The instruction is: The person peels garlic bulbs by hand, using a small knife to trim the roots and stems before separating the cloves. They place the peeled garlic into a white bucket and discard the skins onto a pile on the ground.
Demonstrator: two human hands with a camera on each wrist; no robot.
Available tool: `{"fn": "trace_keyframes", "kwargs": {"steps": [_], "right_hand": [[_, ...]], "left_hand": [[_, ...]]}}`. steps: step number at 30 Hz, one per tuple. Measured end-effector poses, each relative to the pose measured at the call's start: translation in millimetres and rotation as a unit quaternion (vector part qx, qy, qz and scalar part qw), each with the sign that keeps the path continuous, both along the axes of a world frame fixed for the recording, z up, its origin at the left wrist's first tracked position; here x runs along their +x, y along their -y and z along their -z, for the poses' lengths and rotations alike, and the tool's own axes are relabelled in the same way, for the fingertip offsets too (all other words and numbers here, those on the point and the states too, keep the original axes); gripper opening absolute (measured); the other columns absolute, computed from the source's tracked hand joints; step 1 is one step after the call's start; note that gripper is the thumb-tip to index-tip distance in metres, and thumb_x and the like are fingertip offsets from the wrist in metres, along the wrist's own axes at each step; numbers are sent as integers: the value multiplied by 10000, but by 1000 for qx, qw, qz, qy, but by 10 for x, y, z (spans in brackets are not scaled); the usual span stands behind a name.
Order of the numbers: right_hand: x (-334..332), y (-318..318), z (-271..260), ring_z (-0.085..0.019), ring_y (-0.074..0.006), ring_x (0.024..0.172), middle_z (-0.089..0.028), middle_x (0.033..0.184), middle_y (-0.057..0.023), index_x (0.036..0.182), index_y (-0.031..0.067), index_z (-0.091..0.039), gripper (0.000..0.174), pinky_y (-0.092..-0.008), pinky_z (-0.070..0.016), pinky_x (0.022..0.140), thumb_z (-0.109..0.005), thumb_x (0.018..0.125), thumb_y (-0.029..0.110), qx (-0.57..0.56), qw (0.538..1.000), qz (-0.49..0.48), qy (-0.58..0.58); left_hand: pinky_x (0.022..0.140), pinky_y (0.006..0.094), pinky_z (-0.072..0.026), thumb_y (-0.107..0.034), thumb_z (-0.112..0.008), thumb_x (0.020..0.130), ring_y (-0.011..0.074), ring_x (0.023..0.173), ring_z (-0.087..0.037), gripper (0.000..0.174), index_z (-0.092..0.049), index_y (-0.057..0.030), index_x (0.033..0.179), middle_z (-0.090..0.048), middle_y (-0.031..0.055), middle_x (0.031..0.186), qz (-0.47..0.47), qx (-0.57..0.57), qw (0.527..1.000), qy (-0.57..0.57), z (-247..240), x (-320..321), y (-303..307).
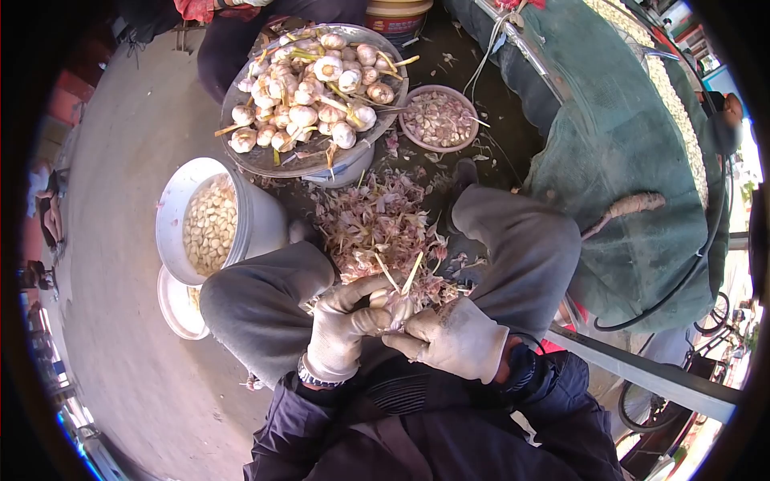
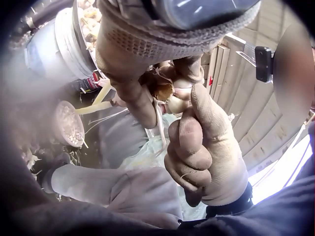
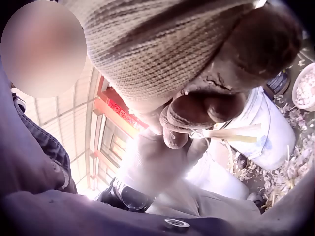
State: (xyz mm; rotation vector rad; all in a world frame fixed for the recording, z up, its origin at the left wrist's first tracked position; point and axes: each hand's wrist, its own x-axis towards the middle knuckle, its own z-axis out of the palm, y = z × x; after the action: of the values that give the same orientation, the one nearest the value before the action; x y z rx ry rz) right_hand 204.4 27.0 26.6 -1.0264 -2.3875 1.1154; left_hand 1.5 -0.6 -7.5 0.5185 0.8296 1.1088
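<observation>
Both hands are gloved and meet in front of the lap, between the knees (image 1: 265,297).

Left hand (image 1: 341,329): grip closed. Fingers wrap over the top of the garlic bulb (image 1: 395,307), with one finger laid across it. Watch (image 1: 309,375) on that wrist.

Right hand (image 1: 453,337): grip narrow. Lower fingers are curled into the palm, thumb up and pressed against the side of the bulb. The left wrist view shows it best: right hand below, left hand above, bulb pinched between them with its brown root end towards the camera.

In the right wrist view the right fingertips block most of the bulb, so I can't tell the contact from there.

Two pale stalks (image 1: 401,272) stick up from the bulb past the left hand's fingers.

The bulb is held off the ground, above the near edge of the pile of skins (image 1: 377,224) lying between the legs.

Around it:
- White bucket (image 1: 168,216) holding peeled cloves, just beside the left knee.
- Metal tray (image 1: 265,160) heaped with whole bulbs, beyond the skins.
- Pink bowl (image 1: 405,128) of cloves, just beside the tray on the right.
- Green net (image 1: 626,152) draped over a heap, to the right of the right knee.
</observation>
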Motion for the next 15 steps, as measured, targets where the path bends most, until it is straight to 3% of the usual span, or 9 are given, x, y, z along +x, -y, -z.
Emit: {"fn": "trace_keyframes", "kwargs": {"steps": [1, 5, 6, 7, 9, 10, 11, 13, 15], "right_hand": [[-5, 3, -7, -721, -301, 721, -723, 814, -79, 1036, 108, -750, 263, -421, -572, 628, -702, 965, 357, -25, 998, -32, 45], [-57, 15, 96, -715, -321, 695, -710, 766, -102, 1000, 85, -744, 331, -445, -570, 625, -640, 999, 400, 31, 998, -59, 16], [-74, 5, 23, -715, -326, 703, -711, 772, -105, 1003, 88, -742, 332, -451, -569, 631, -628, 1005, 400, 10, 994, -87, 66], [-83, -3, -20, -716, -331, 710, -711, 778, -107, 1006, 90, -739, 334, -457, -568, 637, -617, 1012, 401, -10, 987, -114, 116], [-205, 117, 40, -722, -332, 755, -708, 775, -113, 1048, 100, -729, 340, -450, -571, 669, -592, 1025, 409, -58, 976, -188, 99], [-276, 97, 12, -726, -327, 813, -725, 832, -101, 1156, 129, -724, 346, -451, -570, 710, -579, 1031, 417, -96, 960, -232, 126], [-266, 46, 13, -726, -327, 813, -725, 832, -101, 1156, 129, -724, 346, -451, -570, 710, -579, 1031, 417, -90, 959, -237, 129], [-181, -72, 11, -733, -304, 873, -753, 980, -61, 1252, 186, -717, 313, -444, -578, 761, -572, 1031, 353, 7, 967, -232, 110], [-103, -212, 57, -740, -266, 930, -711, 1234, 0, 1337, 242, -689, 389, -404, -604, 815, -610, 962, 176, -109, 972, -149, 145]], "left_hand": [[833, 314, -524, -79, -818, 853, 150, 845, -635, 542, -636, 97, 1332, -717, 100, 964, 2, 12, 1000, -5, -10, 16, -2], [831, 312, -517, -135, -842, 847, 139, 835, -623, 581, -634, 89, 1340, -715, 92, 974, 5, 2, 1000, -12, -12, -17, -3], [831, 312, -517, -135, -842, 847, 139, 835, -623, 581, -634, 89, 1340, -715, 92, 974, 4, 3, 1000, -13, -23, -16, -8], [862, 319, -531, -154, -847, 852, 163, 887, -655, 581, -634, 89, 1335, -726, 111, 1014, -19, 0, 1000, -6, -46, 8, -35], [923, 334, -560, -192, -855, 862, 210, 991, -719, 585, -634, 88, 1325, -750, 150, 1096, -64, -2, 998, 10, -104, 41, -125], [970, 357, -564, -217, -858, 868, 246, 1060, -730, 580, -638, 95, 1304, -749, 172, 1148, -55, 9, 998, -3, -143, -7, -209], [961, 353, -563, -230, -854, 875, 233, 1046, -728, 592, -626, 96, 1313, -748, 163, 1143, -60, 41, 997, -3, -148, -21, -279], [965, 324, -534, -226, -811, 922, 183, 1030, -701, 545, -631, 85, 1332, -744, 121, 1151, -81, 42, 996, -4, -293, -78, -360], [963, 332, -543, -234, -803, 933, 196, 1033, -711, 545, -621, 87, 1334, -744, 134, 1154, -104, 44, 994, -4, -326, -216, -400]]}}
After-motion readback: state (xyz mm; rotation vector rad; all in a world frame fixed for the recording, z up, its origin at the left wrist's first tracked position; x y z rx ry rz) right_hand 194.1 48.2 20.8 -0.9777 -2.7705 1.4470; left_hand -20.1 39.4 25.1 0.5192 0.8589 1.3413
